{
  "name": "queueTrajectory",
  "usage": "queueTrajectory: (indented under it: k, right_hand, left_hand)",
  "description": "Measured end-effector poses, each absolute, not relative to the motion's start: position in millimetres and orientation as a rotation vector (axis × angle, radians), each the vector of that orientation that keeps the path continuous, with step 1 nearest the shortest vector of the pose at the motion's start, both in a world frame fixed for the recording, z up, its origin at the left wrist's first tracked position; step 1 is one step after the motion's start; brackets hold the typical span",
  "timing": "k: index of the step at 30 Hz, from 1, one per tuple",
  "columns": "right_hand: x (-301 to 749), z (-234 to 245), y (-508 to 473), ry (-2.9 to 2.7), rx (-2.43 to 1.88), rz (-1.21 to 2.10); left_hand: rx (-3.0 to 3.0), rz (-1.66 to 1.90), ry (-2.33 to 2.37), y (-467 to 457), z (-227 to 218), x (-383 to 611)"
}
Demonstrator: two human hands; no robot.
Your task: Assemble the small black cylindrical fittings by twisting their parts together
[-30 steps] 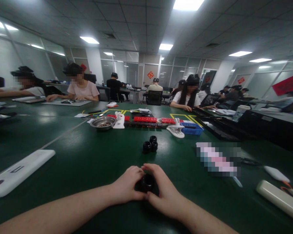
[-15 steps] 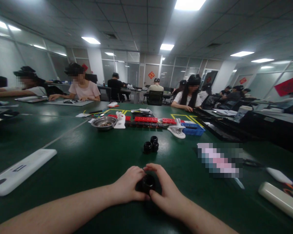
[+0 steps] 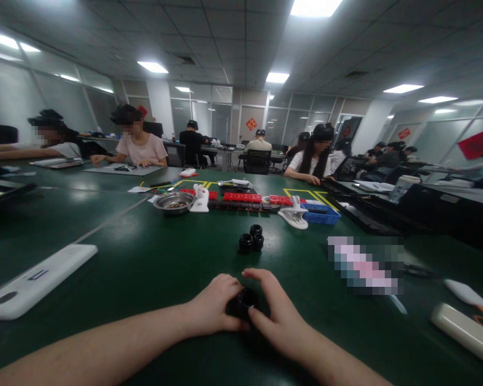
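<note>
A glossy black hollow round piece (image 3: 245, 298) sits low between my hands at the front of the green table. Round its left side curl the fingers and thumb of my left hand (image 3: 216, 306), closed on it. My right hand (image 3: 277, 313) is loosely curved at the other side, its thumb at the near rim and its index finger raised away; its other fingers are largely hidden. Farther forward stand three similar black round pieces (image 3: 251, 239) in a tight group. The lower part of the piece between my hands is dark and hard to make out.
A metal bowl (image 3: 174, 203) of small parts, white clamps (image 3: 293, 215), red blocks (image 3: 242, 197) and a blue tray (image 3: 321, 213) line the table's middle. A long white object (image 3: 44, 276) lies left, a cream bar (image 3: 465, 329) right. Several people sit beyond.
My right index finger has lifted away from my left hand, widening the right hand's curve. The piece between my hands tilts slightly differently; the view has shifted a little.
</note>
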State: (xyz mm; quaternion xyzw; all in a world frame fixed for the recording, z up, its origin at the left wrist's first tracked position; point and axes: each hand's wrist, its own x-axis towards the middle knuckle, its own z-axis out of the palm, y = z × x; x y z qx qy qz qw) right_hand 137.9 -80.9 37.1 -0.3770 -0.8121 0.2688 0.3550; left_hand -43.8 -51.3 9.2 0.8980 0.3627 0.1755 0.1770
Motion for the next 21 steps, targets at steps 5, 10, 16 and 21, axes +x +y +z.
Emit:
queueTrajectory:
  k: [5,10,16,21]
  right_hand:
    - [134.5,33.1,-77.8,-2.060,-1.129,0.600]
    - [141.8,39.6,-79.6,-2.153,-0.968,0.751]
    - [139.0,36.9,-79.2,-2.090,-1.072,0.623]
    - [134.5,36.3,-79.0,-2.080,-1.167,0.667]
  left_hand:
    - [2.530,0.494,1.055,-50.2,8.3,-43.3]
    - [2.522,0.485,1.038,-50.5,9.5,-44.3]
    - [2.541,0.478,1.025,-51.8,12.8,-43.9]
    - [2.535,0.459,1.048,-51.9,11.8,-42.5]
